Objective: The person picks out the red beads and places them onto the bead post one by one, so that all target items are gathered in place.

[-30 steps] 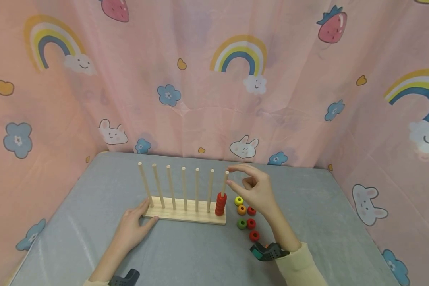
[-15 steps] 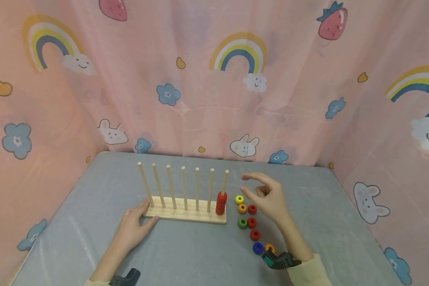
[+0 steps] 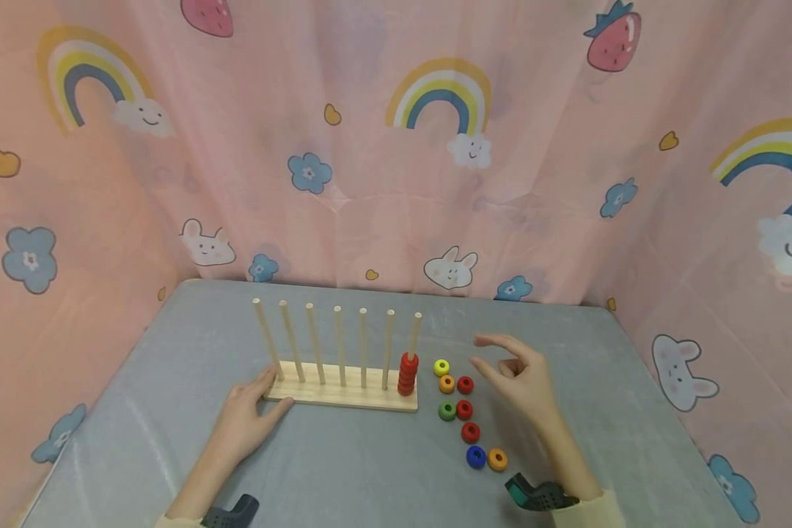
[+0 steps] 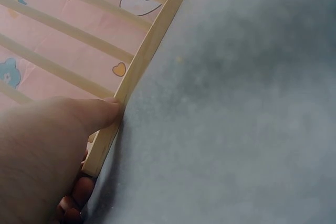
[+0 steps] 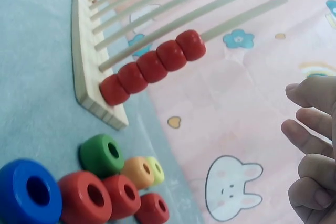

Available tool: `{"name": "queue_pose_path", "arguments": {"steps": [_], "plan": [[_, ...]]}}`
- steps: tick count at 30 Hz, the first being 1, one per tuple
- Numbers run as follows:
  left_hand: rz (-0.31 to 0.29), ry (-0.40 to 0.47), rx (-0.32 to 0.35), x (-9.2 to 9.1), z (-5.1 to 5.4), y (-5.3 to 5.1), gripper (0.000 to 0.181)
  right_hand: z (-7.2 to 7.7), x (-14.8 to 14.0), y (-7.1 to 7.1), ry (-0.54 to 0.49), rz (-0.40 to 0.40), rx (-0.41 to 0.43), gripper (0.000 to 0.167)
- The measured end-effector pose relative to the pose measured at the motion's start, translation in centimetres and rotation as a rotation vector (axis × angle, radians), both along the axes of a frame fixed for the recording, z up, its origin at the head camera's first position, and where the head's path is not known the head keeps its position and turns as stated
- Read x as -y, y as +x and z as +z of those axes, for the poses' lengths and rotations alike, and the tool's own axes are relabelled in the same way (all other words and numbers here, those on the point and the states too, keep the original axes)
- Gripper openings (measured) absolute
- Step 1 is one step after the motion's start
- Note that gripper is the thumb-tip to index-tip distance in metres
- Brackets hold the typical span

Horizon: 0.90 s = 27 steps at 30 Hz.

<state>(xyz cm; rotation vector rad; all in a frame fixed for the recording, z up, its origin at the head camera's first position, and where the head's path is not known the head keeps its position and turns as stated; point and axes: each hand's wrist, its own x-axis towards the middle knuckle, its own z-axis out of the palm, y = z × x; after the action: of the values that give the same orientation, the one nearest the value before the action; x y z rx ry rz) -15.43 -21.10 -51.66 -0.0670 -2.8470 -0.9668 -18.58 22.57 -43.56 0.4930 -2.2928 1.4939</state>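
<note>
A wooden peg stand [image 3: 343, 396] with several upright pegs is on the grey table. Several red beads [image 3: 407, 374] are stacked on its rightmost peg; the other pegs are bare. My left hand [image 3: 240, 422] grips the left end of the base, its thumb [image 4: 102, 111] on the front edge and its fingers around the end. To the right, my right hand [image 3: 521, 374] is held above the table with thumb and index finger apart and nothing between them. Loose beads lie between it and the stand: yellow [image 3: 441, 367], green [image 3: 447, 411], blue [image 3: 477, 457], orange [image 3: 498, 460] and red [image 3: 470, 432].
A second orange bead [image 3: 446, 383] and further red beads [image 3: 465, 385] lie in the same loose group. Behind the table [image 3: 343, 469] hangs a pink patterned curtain [image 3: 369, 220], which also closes off both sides.
My right hand has drawn away from the rightmost peg, moving right and a little toward me. This uncovers the blue bead and an orange one. The left hand and stand stay in place.
</note>
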Motion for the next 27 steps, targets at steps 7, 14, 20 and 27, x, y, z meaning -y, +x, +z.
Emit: {"name": "queue_pose_path", "arguments": {"steps": [7, 14, 20, 27], "plan": [[0.000, -0.001, -0.002, 0.0, 0.1, 0.0, 0.071, -1.2, -1.3, 0.2, 0.012, -0.066, 0.092, 0.029], [0.002, -0.001, 0.015, 0.0, 0.0, 0.0, 0.072, -3.4, -1.9, -0.3, -0.010, -0.108, 0.180, 0.027], [0.005, 0.004, 0.007, 0.0, -0.1, 0.0, 0.071, -5.1, -2.1, -0.5, 0.006, -0.131, 0.245, 0.030], [0.003, -0.003, 0.005, 0.0, -0.1, -0.1, 0.072, -6.9, -2.3, -0.9, -0.007, -0.114, 0.270, 0.031]]}}
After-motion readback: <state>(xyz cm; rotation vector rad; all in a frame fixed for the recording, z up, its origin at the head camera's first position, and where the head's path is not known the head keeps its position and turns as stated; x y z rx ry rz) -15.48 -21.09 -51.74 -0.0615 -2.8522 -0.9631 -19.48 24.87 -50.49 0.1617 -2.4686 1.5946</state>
